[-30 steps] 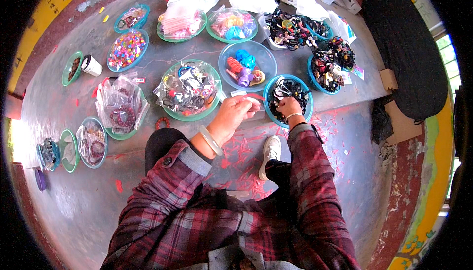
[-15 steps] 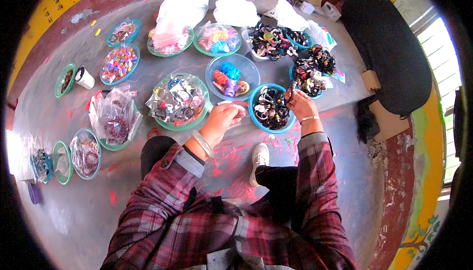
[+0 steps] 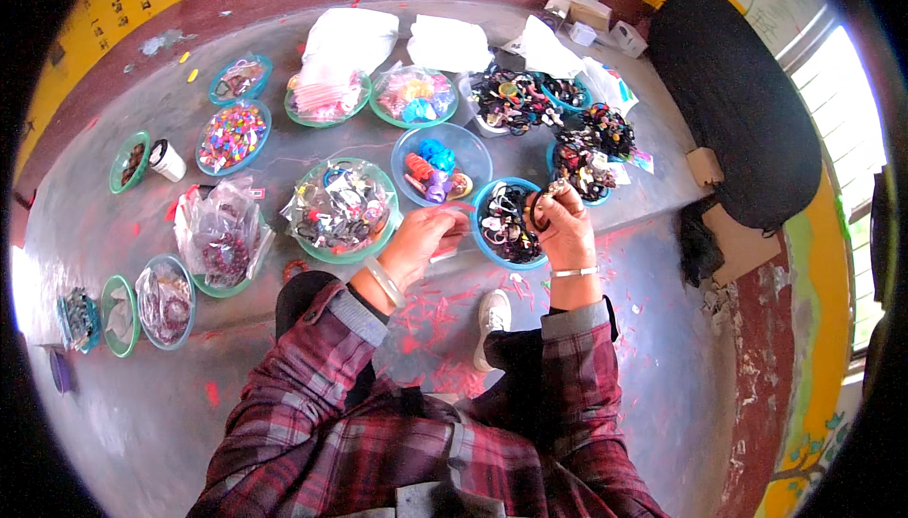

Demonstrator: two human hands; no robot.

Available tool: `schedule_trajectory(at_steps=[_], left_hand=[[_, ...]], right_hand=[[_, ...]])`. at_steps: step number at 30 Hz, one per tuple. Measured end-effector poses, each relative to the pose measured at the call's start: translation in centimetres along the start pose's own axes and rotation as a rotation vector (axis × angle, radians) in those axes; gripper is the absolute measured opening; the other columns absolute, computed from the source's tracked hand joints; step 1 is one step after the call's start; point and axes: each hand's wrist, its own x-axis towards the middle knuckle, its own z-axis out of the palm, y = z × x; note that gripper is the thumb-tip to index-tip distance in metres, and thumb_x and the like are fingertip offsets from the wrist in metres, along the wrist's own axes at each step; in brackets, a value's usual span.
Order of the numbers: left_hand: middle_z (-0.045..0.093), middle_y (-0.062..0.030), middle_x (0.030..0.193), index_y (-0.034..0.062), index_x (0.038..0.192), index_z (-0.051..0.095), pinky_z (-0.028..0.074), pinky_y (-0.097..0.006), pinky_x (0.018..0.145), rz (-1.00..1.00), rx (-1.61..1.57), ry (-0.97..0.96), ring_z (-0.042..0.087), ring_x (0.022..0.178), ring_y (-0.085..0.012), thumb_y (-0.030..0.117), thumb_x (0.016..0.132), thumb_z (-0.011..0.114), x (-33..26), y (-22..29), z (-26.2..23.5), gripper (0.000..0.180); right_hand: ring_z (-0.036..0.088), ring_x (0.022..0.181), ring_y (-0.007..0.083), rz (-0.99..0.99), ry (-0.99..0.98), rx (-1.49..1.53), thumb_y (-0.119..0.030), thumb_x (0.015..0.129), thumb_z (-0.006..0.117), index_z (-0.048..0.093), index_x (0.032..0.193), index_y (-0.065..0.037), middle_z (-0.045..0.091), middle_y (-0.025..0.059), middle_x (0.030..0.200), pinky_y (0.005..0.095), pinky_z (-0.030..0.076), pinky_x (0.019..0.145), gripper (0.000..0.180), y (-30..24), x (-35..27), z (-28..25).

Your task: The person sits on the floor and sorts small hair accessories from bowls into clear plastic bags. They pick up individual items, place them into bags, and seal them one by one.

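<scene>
Grey floor (image 3: 653, 395): right hand (image 3: 567, 234) pinches a dark loop (image 3: 534, 213) beside the blue basin (image 3: 480, 239), left hand's (image 3: 421, 242) grip unclear; a slack pinch could drop it.

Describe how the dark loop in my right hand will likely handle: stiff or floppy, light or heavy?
The dark loop looks thin and curved, so it's probably bendy rather than stiff. It's likely light, since your right hand seems to hold it in the fingers alone.

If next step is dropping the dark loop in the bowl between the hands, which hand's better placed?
Right, likely: the right hand already holds the dark loop by the bowl; the left hand seems to hold a red strip.
</scene>
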Motion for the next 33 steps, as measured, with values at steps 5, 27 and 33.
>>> schedule_trajectory(at_steps=[5, 27, 33], left_hand=[[0.06, -0.0078, 0.093, -0.0008, 0.103, 0.057, 0.049, -0.029, 0.077, 0.01, -0.024, -0.056, 0.059, 0.084, -0.0157, 0.015, 0.089, 0.046, 0.4, -0.2, -1.2, 0.024], [0.06, -0.0042, 0.069, -0.0037, 0.078, 0.061, 0.044, -0.023, 0.056, 0.123, 0.354, -0.124, 0.054, 0.061, -0.0089, 0.012, 0.083, 0.049, 2.1, -3.5, -1.1, 0.02], [0.059, -0.0088, 0.063, -0.0016, 0.08, 0.063, 0.042, -0.025, 0.055, 0.239, 0.55, -0.161, 0.053, 0.057, -0.0104, 0.012, 0.079, 0.049, 2.6, -4.1, -1.9, 0.02]], right_hand=[[0.051, 0.064, 0.0088, 0.04, 0.009, -0.294, 0.0, 0.078, 0.061, 0.058, 0.087, -0.003, 0.056, 0.0006, 0.075, 0.0213, 0.042, 0.057, 0.009, 1.0, 0.0, 1.6], [0.056, 0.066, 0.0248, -0.203, -0.285, -1.326, -0.008, 0.069, 0.066, 0.063, 0.079, -0.002, 0.057, 0.0109, 0.072, 0.0316, 0.044, 0.06, 0.012, 1.4, -0.7, 1.3], [0.056, 0.067, 0.0274, -0.308, -0.374, -1.418, -0.007, 0.066, 0.065, 0.064, 0.078, -0.003, 0.056, 0.0111, 0.07, 0.0345, 0.044, 0.059, 0.013, 1.2, -0.7, 1.6]])
